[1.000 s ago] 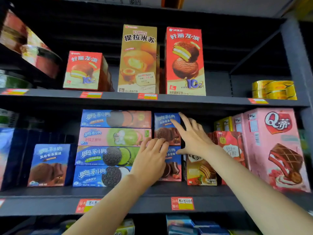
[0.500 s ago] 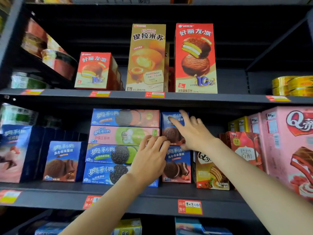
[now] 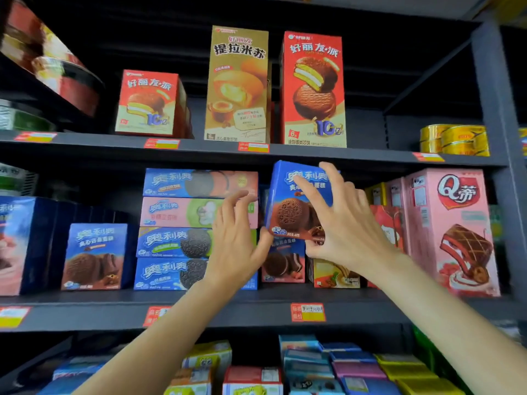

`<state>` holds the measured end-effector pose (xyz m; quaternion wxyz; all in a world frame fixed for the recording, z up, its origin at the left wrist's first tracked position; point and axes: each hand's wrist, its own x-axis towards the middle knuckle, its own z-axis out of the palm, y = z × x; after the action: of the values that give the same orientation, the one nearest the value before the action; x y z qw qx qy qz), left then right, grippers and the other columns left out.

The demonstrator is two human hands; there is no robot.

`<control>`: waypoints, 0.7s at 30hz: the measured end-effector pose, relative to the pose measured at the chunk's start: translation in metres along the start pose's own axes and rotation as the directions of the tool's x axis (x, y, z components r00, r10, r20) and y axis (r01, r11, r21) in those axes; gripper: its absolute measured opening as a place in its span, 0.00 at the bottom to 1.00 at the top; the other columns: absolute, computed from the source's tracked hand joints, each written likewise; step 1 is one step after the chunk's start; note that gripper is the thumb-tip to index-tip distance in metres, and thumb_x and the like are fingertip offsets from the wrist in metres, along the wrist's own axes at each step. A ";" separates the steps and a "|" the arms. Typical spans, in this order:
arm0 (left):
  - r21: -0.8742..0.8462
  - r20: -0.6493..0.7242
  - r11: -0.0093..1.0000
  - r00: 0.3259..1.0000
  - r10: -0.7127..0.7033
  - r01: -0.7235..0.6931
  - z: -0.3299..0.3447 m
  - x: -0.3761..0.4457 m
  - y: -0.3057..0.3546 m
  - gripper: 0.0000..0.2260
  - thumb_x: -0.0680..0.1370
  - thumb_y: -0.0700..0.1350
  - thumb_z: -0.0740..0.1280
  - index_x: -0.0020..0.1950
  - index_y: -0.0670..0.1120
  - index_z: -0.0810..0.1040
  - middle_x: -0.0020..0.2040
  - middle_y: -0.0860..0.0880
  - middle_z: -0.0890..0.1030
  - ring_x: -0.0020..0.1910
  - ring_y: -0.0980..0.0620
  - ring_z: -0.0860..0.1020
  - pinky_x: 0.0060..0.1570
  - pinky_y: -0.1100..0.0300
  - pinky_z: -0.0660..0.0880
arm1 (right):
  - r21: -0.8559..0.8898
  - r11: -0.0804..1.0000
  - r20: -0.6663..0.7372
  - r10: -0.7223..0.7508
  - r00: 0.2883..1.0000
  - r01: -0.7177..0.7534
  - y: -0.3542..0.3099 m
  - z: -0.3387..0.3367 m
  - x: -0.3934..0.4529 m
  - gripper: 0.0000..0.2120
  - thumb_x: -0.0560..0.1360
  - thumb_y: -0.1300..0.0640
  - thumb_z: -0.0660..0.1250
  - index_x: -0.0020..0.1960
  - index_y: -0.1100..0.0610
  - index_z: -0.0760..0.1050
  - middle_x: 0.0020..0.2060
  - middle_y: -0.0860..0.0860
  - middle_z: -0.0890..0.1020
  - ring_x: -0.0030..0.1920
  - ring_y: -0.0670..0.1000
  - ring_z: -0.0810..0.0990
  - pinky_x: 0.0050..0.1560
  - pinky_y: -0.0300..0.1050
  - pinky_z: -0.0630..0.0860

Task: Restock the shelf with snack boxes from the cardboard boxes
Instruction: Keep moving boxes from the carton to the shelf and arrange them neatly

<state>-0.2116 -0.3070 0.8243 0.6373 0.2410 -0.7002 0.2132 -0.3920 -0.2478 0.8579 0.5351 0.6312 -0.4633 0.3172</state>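
Blue box (image 3: 296, 195) tilted, right fingers (image 3: 310, 195) spread gripping it, left thumb (image 3: 263, 240) touching

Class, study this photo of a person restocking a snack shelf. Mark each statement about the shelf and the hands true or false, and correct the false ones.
1. The right hand holds a tilted blue cookie box. True.
2. That box sits on a pink box. False: it sits above another blue box.
3. The gold tins are on the upper shelf. True.
4. The left hand grips a red box. False: its thumb touches the blue cookie box.
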 end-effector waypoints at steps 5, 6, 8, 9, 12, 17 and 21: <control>-0.146 -0.113 0.985 0.991 0.072 -0.088 -0.064 -0.013 -0.007 0.18 0.74 0.47 0.56 0.59 0.39 0.68 0.58 0.48 0.68 0.59 0.51 0.68 0.62 0.63 0.64 | 0.083 0.996 -0.168 -0.001 0.986 0.015 -0.079 -0.038 0.001 0.50 0.57 0.47 0.76 0.74 0.53 0.56 0.69 0.67 0.58 0.47 0.63 0.72 0.48 0.56 0.72; -0.171 -0.134 0.982 0.990 0.054 -0.077 -0.081 -0.015 -0.013 0.17 0.74 0.48 0.56 0.60 0.42 0.67 0.57 0.48 0.68 0.58 0.51 0.69 0.61 0.64 0.64 | 0.117 0.993 -0.187 -0.007 0.982 0.029 -0.098 -0.042 0.007 0.51 0.57 0.47 0.76 0.74 0.53 0.55 0.70 0.66 0.57 0.47 0.63 0.72 0.48 0.56 0.72; -0.191 -0.169 0.981 0.986 0.012 -0.044 -0.119 -0.021 -0.033 0.15 0.74 0.48 0.56 0.60 0.49 0.65 0.57 0.47 0.68 0.56 0.50 0.70 0.60 0.62 0.65 | 0.178 0.982 -0.203 -0.025 0.979 0.062 -0.137 -0.046 0.024 0.52 0.57 0.46 0.76 0.74 0.52 0.54 0.70 0.65 0.55 0.48 0.63 0.72 0.49 0.56 0.71; -0.169 -0.175 0.985 0.985 -0.001 -0.029 -0.139 -0.026 -0.047 0.15 0.74 0.48 0.56 0.60 0.48 0.65 0.56 0.46 0.69 0.56 0.49 0.70 0.59 0.61 0.66 | 0.191 0.978 -0.200 -0.046 0.979 0.085 -0.157 -0.045 0.033 0.52 0.56 0.46 0.76 0.74 0.52 0.54 0.70 0.65 0.55 0.48 0.63 0.72 0.49 0.56 0.71; -0.004 -0.149 1.000 0.989 -0.017 0.016 -0.196 -0.037 -0.089 0.17 0.73 0.47 0.56 0.59 0.39 0.68 0.55 0.45 0.70 0.53 0.50 0.69 0.57 0.64 0.66 | 0.198 0.965 -0.180 -0.137 0.974 0.172 -0.210 -0.036 0.064 0.54 0.56 0.46 0.77 0.74 0.51 0.52 0.70 0.65 0.55 0.49 0.63 0.72 0.51 0.57 0.71; 0.162 -0.100 0.969 0.980 -0.173 0.188 -0.245 -0.040 -0.136 0.24 0.73 0.54 0.54 0.63 0.39 0.69 0.59 0.44 0.72 0.60 0.48 0.69 0.60 0.60 0.62 | 0.195 0.962 -0.119 -0.172 0.978 0.193 -0.260 -0.022 0.109 0.54 0.55 0.42 0.78 0.74 0.51 0.56 0.70 0.67 0.59 0.48 0.64 0.75 0.50 0.57 0.73; 0.113 -0.020 0.934 0.941 -0.339 0.339 -0.243 -0.041 -0.158 0.21 0.78 0.50 0.58 0.69 0.43 0.65 0.66 0.46 0.70 0.68 0.48 0.66 0.64 0.61 0.60 | 0.151 0.968 -0.001 -0.205 0.979 0.203 -0.272 -0.017 0.134 0.52 0.59 0.43 0.77 0.76 0.51 0.55 0.72 0.67 0.58 0.51 0.65 0.73 0.54 0.58 0.70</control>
<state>0.0798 -0.2822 0.8061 0.6498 0.3944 -0.6346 0.1400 -0.0891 -0.2644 0.8776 0.5126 0.7162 -0.3745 0.2899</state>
